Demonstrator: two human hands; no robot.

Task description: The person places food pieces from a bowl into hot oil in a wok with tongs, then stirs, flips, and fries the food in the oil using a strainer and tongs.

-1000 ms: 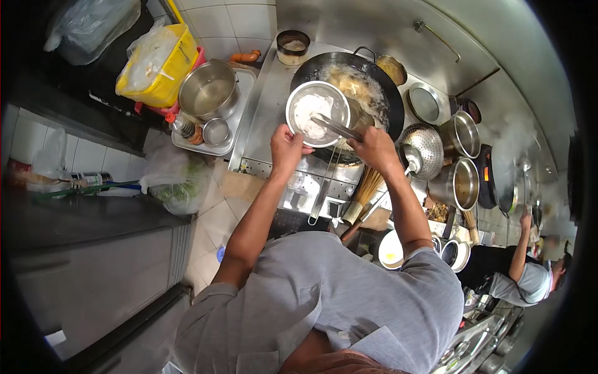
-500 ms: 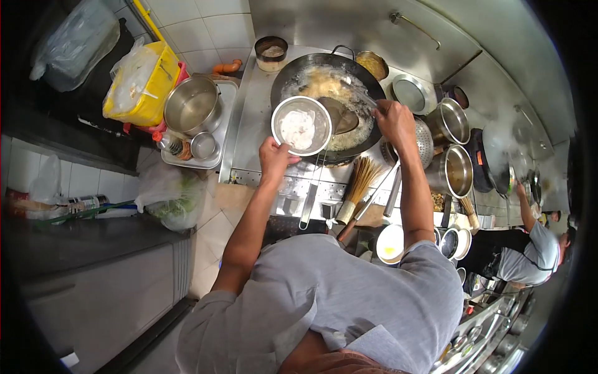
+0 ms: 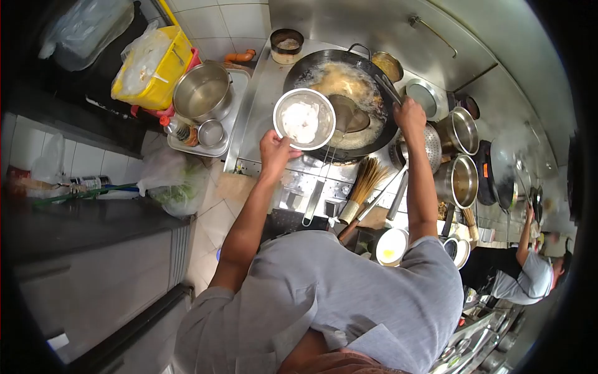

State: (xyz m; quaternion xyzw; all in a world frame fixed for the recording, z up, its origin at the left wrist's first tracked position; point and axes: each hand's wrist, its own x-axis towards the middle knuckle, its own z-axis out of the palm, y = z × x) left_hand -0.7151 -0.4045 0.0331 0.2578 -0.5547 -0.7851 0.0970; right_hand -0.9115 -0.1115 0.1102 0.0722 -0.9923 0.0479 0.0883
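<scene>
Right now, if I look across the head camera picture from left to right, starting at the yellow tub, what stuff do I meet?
Yellow tub, big metal pot, bowl of white stuff in the left hand, straw brush, right hand with a long tool, another person.

This is a commercial-style kitchen. A large wok [image 3: 300, 70] of bubbling liquid [image 3: 336, 78] sits on a steel range [image 3: 258, 118] before a steel wall panel [image 3: 349, 25], with 2 steel pots [image 3: 443, 184] nearby. Another person [image 3: 532, 277] stands farther along it.

No lettering, label or number can be read.
</scene>
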